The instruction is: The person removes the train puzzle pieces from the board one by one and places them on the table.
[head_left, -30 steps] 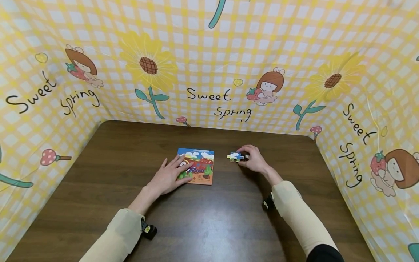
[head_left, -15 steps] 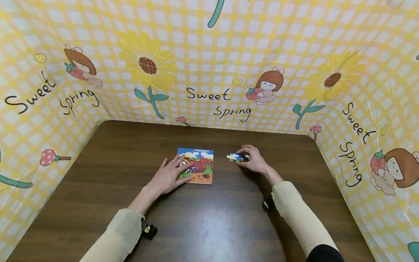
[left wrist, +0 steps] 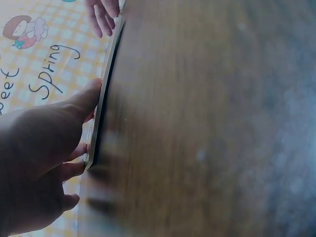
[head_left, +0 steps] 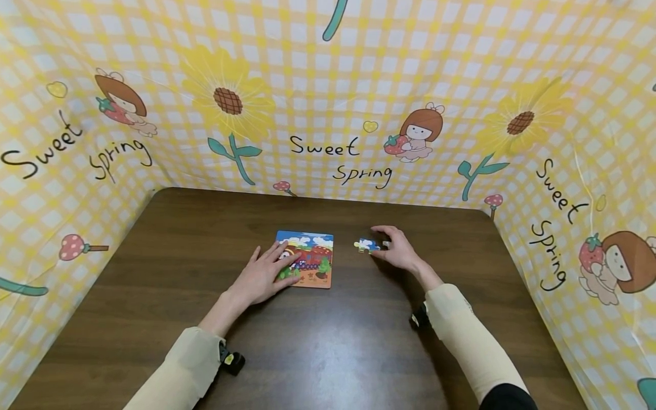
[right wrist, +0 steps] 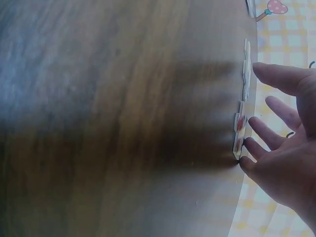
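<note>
My left hand (head_left: pixel 260 276) rests with spread fingers on a square picture puzzle (head_left: pixel 319 263), which shows a blue sky, a red train and a green tree. In the left wrist view the puzzle's thin edge (left wrist: pixel 104 94) lies under the thumb. To its right sits a blue, white and yellow jigsaw piece (head_left: pixel 366 246). My right hand (head_left: pixel 401 250) arches beside that piece, thumb near its lower right edge, index finger raised apart from it. The right wrist view has a second jigsaw piece (right wrist: pixel 239 131), with red print, under loosely spread fingers.
Everything lies on a dark brown wooden table (head_left: pixel 318 347). A yellow checked cloth (head_left: pixel 318 85) with flowers and lettering rises behind it and on both sides. Each wrist carries a small black camera (head_left: pixel 233 363).
My right index finger has drawn away from the blue piece, widening the gap to the thumb. The piece has shifted slightly and lies flatter. My left hand stays on the puzzle.
</note>
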Demonstrator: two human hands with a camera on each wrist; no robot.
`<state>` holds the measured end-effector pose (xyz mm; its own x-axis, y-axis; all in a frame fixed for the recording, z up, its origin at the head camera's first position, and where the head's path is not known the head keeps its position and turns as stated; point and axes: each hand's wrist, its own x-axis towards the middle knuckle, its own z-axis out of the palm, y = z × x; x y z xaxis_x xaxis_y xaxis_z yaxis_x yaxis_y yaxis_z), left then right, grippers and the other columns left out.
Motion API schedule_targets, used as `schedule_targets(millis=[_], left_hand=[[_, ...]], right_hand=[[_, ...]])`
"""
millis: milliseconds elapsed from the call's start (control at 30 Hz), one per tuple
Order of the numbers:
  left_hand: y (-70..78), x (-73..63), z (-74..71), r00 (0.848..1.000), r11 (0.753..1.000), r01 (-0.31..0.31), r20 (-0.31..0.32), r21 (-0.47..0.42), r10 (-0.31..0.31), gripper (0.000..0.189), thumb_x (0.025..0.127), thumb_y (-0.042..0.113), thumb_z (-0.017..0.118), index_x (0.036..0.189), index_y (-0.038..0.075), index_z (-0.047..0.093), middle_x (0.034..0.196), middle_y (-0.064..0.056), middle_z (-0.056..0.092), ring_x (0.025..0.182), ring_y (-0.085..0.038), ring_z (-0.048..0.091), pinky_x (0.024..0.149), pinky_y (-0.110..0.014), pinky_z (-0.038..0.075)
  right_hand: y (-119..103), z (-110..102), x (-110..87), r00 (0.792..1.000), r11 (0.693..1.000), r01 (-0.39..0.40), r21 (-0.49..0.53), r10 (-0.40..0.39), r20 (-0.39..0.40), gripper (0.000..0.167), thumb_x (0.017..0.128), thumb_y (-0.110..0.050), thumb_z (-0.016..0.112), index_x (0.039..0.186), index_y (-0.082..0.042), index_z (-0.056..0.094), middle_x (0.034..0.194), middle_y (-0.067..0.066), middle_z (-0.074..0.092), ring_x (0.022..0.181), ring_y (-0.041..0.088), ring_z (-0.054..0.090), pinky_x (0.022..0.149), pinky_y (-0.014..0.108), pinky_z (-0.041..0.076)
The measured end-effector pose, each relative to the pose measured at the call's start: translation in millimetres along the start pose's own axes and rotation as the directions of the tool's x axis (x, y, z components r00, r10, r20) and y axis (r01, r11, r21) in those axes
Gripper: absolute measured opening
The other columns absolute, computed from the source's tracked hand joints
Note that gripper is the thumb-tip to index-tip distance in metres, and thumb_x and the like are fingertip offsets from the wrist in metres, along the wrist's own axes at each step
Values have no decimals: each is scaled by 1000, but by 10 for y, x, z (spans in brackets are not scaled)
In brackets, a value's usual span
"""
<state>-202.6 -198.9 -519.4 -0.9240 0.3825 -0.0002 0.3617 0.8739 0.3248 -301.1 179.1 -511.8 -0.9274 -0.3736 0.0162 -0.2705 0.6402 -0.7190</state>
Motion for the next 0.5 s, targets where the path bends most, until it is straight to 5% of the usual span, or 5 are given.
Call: schedule_targets(millis=[500], left_hand=[[9,-21,16,1000,998,-13,-21,-59,12,64,111,44,65,167,17,50,181,-26,27,170,-45,23,135,-72,17]], right_hand=[[-123,43,43,993,994,-39,103,50,-102,57,103,-8,74,155,2,55,157,29,58,151,47,52,126,63,42]])
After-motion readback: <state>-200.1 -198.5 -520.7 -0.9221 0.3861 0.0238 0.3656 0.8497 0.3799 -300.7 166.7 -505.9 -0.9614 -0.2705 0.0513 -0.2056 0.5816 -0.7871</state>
